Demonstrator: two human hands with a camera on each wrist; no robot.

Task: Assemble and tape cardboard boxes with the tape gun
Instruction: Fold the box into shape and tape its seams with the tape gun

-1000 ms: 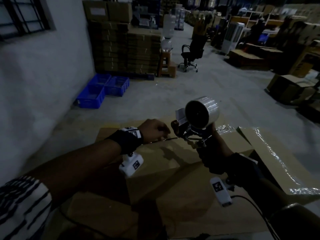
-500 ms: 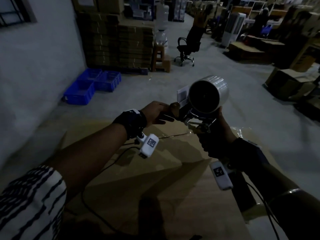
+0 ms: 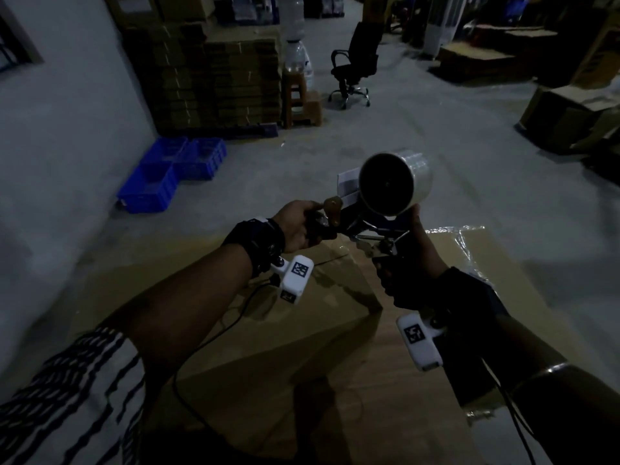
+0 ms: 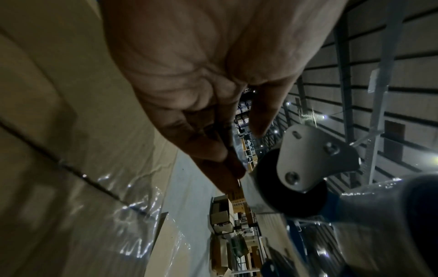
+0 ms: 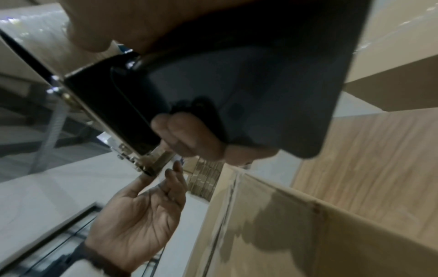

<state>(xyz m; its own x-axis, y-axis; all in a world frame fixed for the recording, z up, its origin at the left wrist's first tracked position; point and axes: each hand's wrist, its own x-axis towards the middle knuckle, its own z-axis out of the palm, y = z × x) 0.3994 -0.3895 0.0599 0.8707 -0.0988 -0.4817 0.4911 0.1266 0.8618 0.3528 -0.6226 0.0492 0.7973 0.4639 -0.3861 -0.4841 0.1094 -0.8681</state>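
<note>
- Tape gun is raised above a cardboard box, its clear tape roll uppermost.
- Right hand has its fingers wrapped tight round the dark handle.
- Left hand reaches the gun's front end, fingertips drawn together, apparently pinching the tape's loose end.
- Blue crates sit by the wall.

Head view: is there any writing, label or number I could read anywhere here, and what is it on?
No readable words or numbers.
Left wrist camera tag: a black-and-white square code pattern, no letters.
Right wrist camera tag: the same kind of pattern.
White card on the tape gun: too blurred to read.
Stacked cartons: too dark and small.
</note>
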